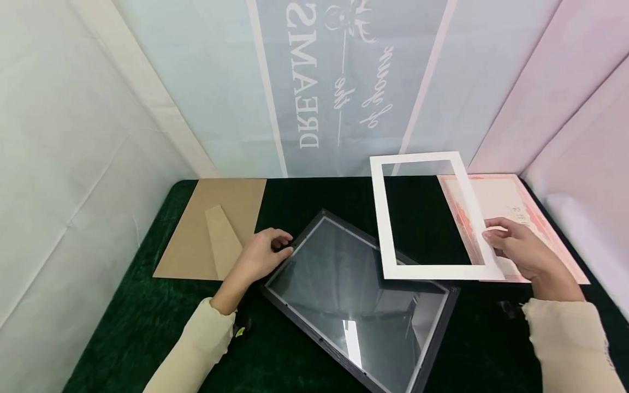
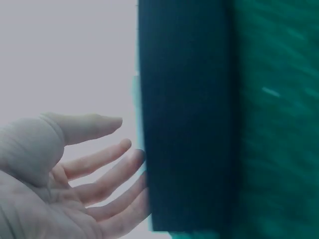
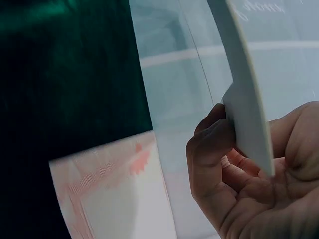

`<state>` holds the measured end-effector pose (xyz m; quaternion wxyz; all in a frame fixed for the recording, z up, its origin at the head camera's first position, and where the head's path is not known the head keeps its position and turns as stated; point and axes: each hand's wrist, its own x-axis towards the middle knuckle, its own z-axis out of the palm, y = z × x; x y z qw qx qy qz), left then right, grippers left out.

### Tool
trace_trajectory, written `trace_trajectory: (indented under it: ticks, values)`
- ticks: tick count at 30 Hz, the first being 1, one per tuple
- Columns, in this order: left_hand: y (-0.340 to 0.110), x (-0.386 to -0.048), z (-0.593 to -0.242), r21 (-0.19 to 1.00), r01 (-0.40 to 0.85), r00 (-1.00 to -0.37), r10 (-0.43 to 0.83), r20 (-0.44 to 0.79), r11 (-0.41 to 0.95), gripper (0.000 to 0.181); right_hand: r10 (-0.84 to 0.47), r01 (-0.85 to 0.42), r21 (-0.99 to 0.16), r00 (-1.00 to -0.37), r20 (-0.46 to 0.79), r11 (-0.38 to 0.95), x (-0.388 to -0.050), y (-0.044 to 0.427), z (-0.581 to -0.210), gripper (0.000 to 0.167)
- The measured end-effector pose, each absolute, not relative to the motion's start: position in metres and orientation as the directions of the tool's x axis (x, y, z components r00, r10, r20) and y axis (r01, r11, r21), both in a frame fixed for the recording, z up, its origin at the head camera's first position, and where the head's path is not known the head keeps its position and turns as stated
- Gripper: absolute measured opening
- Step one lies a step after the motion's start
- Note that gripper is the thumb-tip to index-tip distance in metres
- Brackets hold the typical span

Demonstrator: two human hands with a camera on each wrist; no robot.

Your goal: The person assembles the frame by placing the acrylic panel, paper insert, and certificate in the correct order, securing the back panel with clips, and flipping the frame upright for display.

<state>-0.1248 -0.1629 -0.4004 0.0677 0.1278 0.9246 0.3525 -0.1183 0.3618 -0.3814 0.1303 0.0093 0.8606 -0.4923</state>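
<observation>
My right hand (image 1: 526, 251) pinches the right side of a white rectangular mat (image 1: 380, 218), which is raised and partly overlaps a dark picture frame (image 1: 300, 311). In the right wrist view, the mat's edge (image 3: 249, 109) passes between the thumb and curled fingers. The picture frame lies at an angle on the table, its glassy inside reflecting a bright strip. By the frame's upper left edge is my left hand (image 1: 260, 254), fingers loosely bent and holding nothing. In the left wrist view, the fingertips (image 2: 135, 159) come close to the frame's dark side; whether they touch it I cannot tell.
A brown backing board (image 1: 182, 240) with a stand flap (image 1: 223, 240) lies at the left. To the right, a pink-bordered paper (image 1: 540, 218) lies partly behind the mat and right hand. Dark green cloth (image 1: 132, 327) covers the table; a printed curtain (image 1: 226, 109) hangs behind it.
</observation>
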Motion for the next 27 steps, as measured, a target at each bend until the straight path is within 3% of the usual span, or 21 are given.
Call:
trace_trajectory:
  ticks: [5,10,15,27]
  values:
    - [-0.148,-0.118,-0.381,0.696,0.24,-0.943,0.333,0.001,0.676,0.022,-0.146,0.149,-0.843,-0.955,-0.259,0.517,-0.122,0.343,-0.381,0.02]
    - [-0.126,-0.123,-0.375,0.741,0.237,-0.919,0.392,-0.038,0.628,0.025,-0.164,0.161,-0.849,-0.947,-0.277,0.502,-0.123,0.335,-0.378,0.02]
    - [-0.109,-0.131,-0.382,0.829,0.12,-0.916,0.383,-0.12,0.546,0.03,-0.178,0.17,-0.827,-0.935,-0.308,0.536,-0.123,0.323,-0.375,0.037]
    - [-0.106,-0.14,-0.398,0.957,-0.107,-0.911,0.359,-0.203,0.271,0.043,-0.257,0.124,-0.865,-0.926,-0.277,0.485,-0.118,0.283,-0.372,0.032]
